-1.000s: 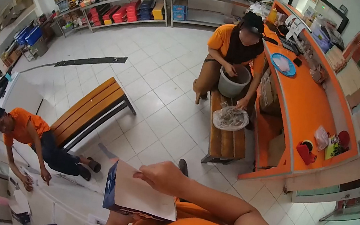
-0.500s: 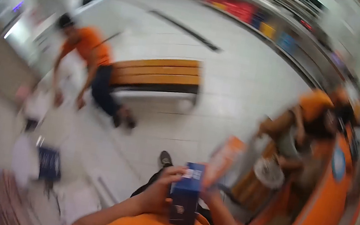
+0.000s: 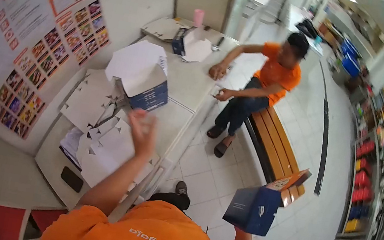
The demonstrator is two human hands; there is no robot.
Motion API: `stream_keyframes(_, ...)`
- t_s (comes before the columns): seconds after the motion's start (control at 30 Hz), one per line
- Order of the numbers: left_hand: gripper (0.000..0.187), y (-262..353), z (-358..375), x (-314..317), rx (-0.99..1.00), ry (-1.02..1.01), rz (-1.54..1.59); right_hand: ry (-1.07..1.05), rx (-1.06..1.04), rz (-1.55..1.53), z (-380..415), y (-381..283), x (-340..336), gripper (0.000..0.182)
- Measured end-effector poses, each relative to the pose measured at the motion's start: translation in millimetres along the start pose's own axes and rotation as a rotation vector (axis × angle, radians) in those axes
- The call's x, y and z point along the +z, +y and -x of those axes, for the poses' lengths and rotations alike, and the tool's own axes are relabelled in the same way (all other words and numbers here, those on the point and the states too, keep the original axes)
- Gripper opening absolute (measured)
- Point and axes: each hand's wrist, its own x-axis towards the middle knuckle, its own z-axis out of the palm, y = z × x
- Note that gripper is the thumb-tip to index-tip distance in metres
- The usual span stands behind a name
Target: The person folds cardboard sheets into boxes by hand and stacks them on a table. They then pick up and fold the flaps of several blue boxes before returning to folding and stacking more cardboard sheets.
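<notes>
My left hand (image 3: pixel 142 131) is raised over the counter, fingers apart and holding nothing, just below an open blue box with white insides (image 3: pixel 150 96). Under it lie flat white cardboard pieces (image 3: pixel 113 150). On the right, a blue box (image 3: pixel 252 209) with an orange flap stands out over the floor. It rests on my right hand (image 3: pixel 240 231), which is mostly hidden beneath the box.
A seated person in orange (image 3: pixel 281 74) is on a wooden bench (image 3: pixel 274 144) with both hands at the counter edge. Another opened box (image 3: pixel 180 40), a pink cup (image 3: pixel 198 18) and a black phone (image 3: pixel 72 179) lie on the counter (image 3: pixel 185 86). Shelves stand right.
The view has swung left to the counter. My left hand has let go of the blue box and moved over the cardboard; the box is now out to the right on my right hand.
</notes>
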Motion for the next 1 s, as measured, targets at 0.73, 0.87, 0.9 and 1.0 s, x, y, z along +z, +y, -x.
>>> stream_keyframes(0.73, 0.052, -75, -196, -101, 0.066, -0.383, -0.594, -0.705, -0.58, 1.87, -498, 141, 389, 0.058)
stream_keyframes(0.87, 0.051, -74, -199, -103, 0.111, -0.312, -0.627, -0.767, -0.615, 1.94, -504, 141, 387, 0.066)
stream_keyframes(0.9, 0.051, -70, -200, -102, 0.048, -0.325, -0.625, -0.788, -0.619, 1.936, -505, 139, 388, 0.066)
stream_keyframes(1.0, 0.053, -74, -205, -102, -0.06, -0.336, -0.602, -0.848, -0.59, 1.87, -494, 131, 393, 0.062)
